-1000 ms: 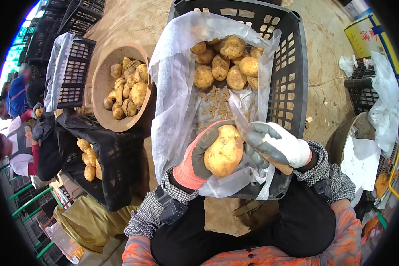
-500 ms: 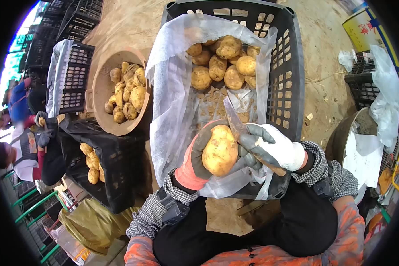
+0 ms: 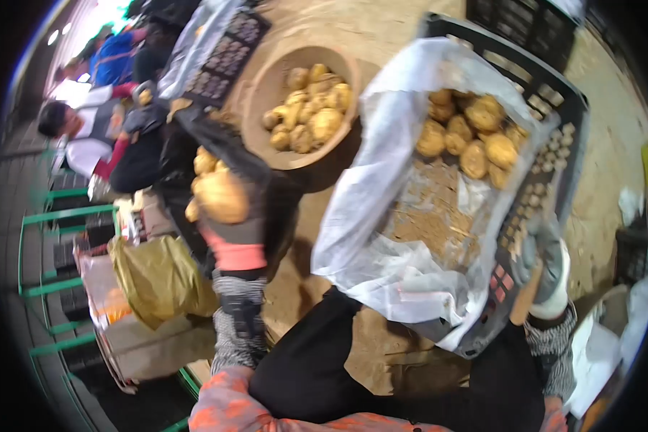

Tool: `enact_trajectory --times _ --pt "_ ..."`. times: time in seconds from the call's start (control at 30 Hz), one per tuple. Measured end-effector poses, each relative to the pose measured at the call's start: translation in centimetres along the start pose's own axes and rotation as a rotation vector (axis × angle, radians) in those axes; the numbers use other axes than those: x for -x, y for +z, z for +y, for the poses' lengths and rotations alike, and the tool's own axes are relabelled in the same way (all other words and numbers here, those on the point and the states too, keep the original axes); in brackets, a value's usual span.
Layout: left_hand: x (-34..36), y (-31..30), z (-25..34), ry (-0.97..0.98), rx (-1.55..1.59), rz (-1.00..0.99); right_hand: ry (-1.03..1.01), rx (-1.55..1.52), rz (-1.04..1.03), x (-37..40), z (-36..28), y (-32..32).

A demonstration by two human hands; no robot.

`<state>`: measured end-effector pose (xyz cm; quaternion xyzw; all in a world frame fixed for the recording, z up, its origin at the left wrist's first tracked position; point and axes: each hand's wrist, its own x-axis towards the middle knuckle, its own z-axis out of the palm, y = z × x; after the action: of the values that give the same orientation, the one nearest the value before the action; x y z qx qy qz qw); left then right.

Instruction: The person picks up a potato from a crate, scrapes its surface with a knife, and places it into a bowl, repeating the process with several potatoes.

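Note:
My left hand, in a grey and coral glove, holds a large potato over the black crate at the left, where more potatoes lie. Motion blurs it a little. In a white and grey glove, my right hand is closed on a knife with a wooden handle, beside the right side of the large black crate. The blade is hard to make out. White cloth lines that large crate, which holds several potatoes at its far end and loose soil.
A round tan basin with several potatoes stands between the crates. Another person sits at the upper left, and a person in blue is behind. A yellow-brown sack lies at the left, near green metal rails.
My left hand has carried the potato from the large crate to the left crate. My right hand has moved right with the knife. The view has turned left.

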<state>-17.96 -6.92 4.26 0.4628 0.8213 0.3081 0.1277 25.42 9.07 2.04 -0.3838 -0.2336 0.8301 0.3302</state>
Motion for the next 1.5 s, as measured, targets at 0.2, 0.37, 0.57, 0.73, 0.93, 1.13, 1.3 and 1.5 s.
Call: enact_trajectory --times 0.2,0.37,0.57,0.73,0.93,1.13,1.3,1.5 --pt "-0.9 1.0 1.4 -0.358 1.600 -0.037 -0.071 -0.112 -0.024 -1.0 -0.1 -0.4" --pt "-5.4 13.7 16.8 -0.079 0.897 -0.774 -0.142 -0.051 -0.023 -0.9 0.1 -0.5" --pt "-11.9 33.1 14.6 0.369 -0.051 -0.541 -0.105 -0.092 -0.025 -0.6 -0.4 0.0" --pt "-11.9 38.5 16.7 0.391 -0.442 -0.378 0.012 0.067 -0.020 -0.2 -0.7 -1.0" --pt "-13.4 37.5 13.9 0.303 -0.020 -0.540 -0.032 0.074 -0.218 -0.1 -0.9 -1.6" --pt "-7.1 23.5 17.9 -0.472 1.286 -1.090 0.033 0.025 -0.136 0.3 -1.5 -1.0" --pt "-0.8 17.7 16.6 -0.598 1.742 -1.075 0.056 0.156 -0.228 -0.1 -1.4 -1.1" --pt "3.6 17.2 16.1 -0.699 1.797 -0.884 0.144 0.570 -0.293 0.0 1.3 -1.6"
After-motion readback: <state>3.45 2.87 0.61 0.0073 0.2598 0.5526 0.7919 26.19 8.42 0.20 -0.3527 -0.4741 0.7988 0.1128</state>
